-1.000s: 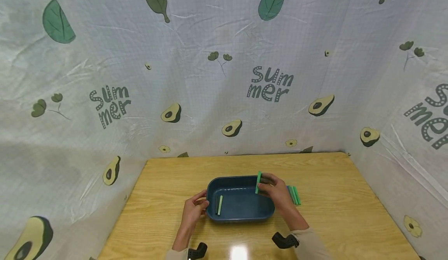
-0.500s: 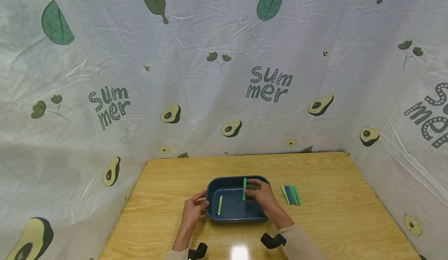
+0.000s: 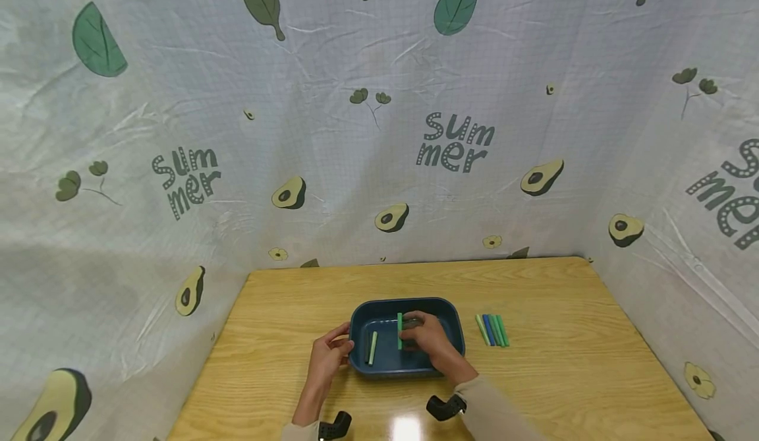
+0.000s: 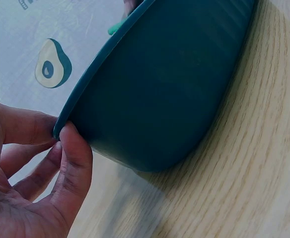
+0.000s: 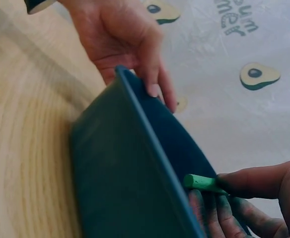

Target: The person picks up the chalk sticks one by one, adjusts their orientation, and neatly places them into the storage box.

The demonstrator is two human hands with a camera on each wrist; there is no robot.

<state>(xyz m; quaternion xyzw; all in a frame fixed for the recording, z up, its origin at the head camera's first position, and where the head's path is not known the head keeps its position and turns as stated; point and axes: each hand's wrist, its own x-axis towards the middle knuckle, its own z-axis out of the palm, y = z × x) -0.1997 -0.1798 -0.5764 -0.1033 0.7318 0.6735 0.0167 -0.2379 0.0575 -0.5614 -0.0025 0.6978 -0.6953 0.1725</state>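
Chalk stick [image 3: 400,331], pinched in my right hand [image 3: 428,341], runs front-to-back over the tub [image 3: 453,322]; left hand [image 3: 328,356] grasps its rim.

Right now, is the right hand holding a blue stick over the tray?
No, the right hand pinches a green stick over the dark blue tray; the blue one lies with the sticks on the table.

The light is bright and soft all over. A white shiny spot of glare sits on the table [image 3: 406,426], close to the near edge, so a lamp shines from above. The cloth wall [image 3: 379,131] bends at the picture's sides. Near the blue tray [image 5: 130,173] the wood looks smeared and blurry. A soft shadow lies beside the tray.
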